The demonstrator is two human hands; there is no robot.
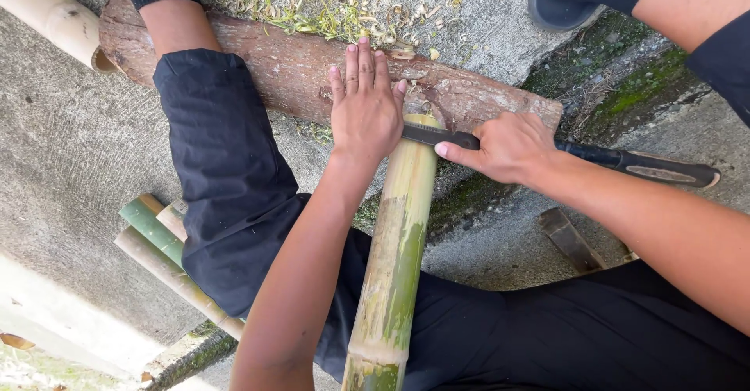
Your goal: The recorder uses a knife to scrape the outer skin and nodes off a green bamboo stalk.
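Head view: left hand (366, 110) lies flat, fingers (363, 61) straight & close together, pressing on machete blade (426, 135) where it meets top end of bamboo pole (397, 258); right hand (506, 147) closed round machete near handle (641, 164), thumb along blade; pole end leans on reddish log (289, 67); 3 more bamboo pieces (156, 239) lie by person's black-trousered leg (226, 180); shavings (328, 4) behind log on concrete.
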